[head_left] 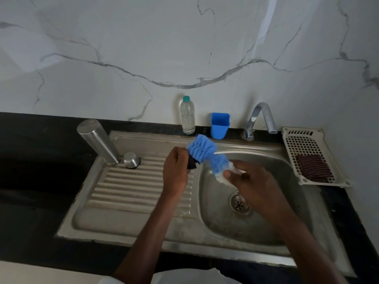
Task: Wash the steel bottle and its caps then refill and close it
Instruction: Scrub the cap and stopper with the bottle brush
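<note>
Steel bottle [98, 141] stands inverted on the sink's drainboard [131, 193], well to the left of the left hand's fingers [180, 154], with a steel cap [131, 160] just beside its mouth — both look already washed and set to drain, though that is a judgement from how they lie. The left hand [175, 173] closes its fingers around a small dark piece [191, 163], probably the inner cap, while the right hand [250, 181] grips the white end of a blue bottle brush [205, 150] and works its bristles against that piece. Refilling and closing remain to be done. No water is seen running from the tap [261, 117], beyond the right fingers. Most of the dark piece is hidden by fingers and bristles, so its shape is unclear. Whether the bottle is clean inside cannot be told. A plastic water bottle [187, 116] stands on the black desk [41, 160] behind.
</note>
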`<act>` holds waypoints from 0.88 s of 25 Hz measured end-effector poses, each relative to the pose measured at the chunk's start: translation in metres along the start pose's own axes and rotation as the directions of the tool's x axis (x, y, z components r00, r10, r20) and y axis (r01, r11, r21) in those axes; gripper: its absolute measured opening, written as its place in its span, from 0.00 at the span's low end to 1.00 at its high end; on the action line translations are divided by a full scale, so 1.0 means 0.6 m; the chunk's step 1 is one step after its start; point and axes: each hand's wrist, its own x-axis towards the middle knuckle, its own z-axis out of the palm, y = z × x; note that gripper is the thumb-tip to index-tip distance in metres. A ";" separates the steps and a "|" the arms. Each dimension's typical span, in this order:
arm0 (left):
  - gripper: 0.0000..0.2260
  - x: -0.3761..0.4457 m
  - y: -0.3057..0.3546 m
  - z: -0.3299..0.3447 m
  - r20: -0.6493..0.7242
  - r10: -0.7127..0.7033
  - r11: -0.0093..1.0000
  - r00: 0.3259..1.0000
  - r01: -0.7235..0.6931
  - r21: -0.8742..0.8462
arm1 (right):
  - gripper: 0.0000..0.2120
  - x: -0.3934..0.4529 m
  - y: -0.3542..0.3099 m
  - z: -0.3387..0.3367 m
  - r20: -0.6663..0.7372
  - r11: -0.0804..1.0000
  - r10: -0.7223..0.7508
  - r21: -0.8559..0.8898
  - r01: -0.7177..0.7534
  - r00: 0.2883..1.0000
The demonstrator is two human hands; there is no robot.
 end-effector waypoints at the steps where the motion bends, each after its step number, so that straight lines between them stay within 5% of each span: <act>1: 0.15 -0.001 0.000 0.001 -0.029 -0.019 1.000 0.999 0.019 -0.004 | 0.13 -0.009 -0.003 0.005 -0.025 0.986 -0.071 -0.154 0.067 0.997; 4: 0.18 -0.017 0.006 0.021 -0.026 -0.011 1.000 1.000 0.011 0.022 | 0.17 -0.016 -0.017 0.031 -0.183 0.932 -0.216 -0.333 0.147 0.959; 7: 0.15 -0.003 0.023 0.022 -0.062 -0.139 0.980 0.988 0.129 -0.148 | 0.21 -0.021 -0.020 0.042 -0.189 0.876 -0.329 -0.426 0.225 0.925; 11: 0.17 -0.011 0.040 0.036 0.027 -0.316 0.912 0.948 0.311 -0.267 | 0.21 -0.028 -0.010 0.058 -0.285 0.905 -0.330 -0.367 0.216 0.900; 16: 0.17 0.016 0.053 0.011 0.185 -0.502 0.620 0.845 0.500 -0.604 | 0.22 -0.028 0.038 0.087 -0.287 0.901 -0.313 -0.392 0.187 0.905; 19: 0.18 0.016 0.072 0.013 0.202 -0.392 0.708 0.897 0.435 -0.556 | 0.17 -0.012 0.052 0.079 -0.160 0.986 0.038 0.164 -0.011 0.986; 22: 0.16 -0.005 0.076 0.037 0.165 -0.336 0.807 0.927 0.374 -0.457 | 0.10 0.009 0.027 0.048 0.074 0.687 0.247 0.690 -0.228 0.966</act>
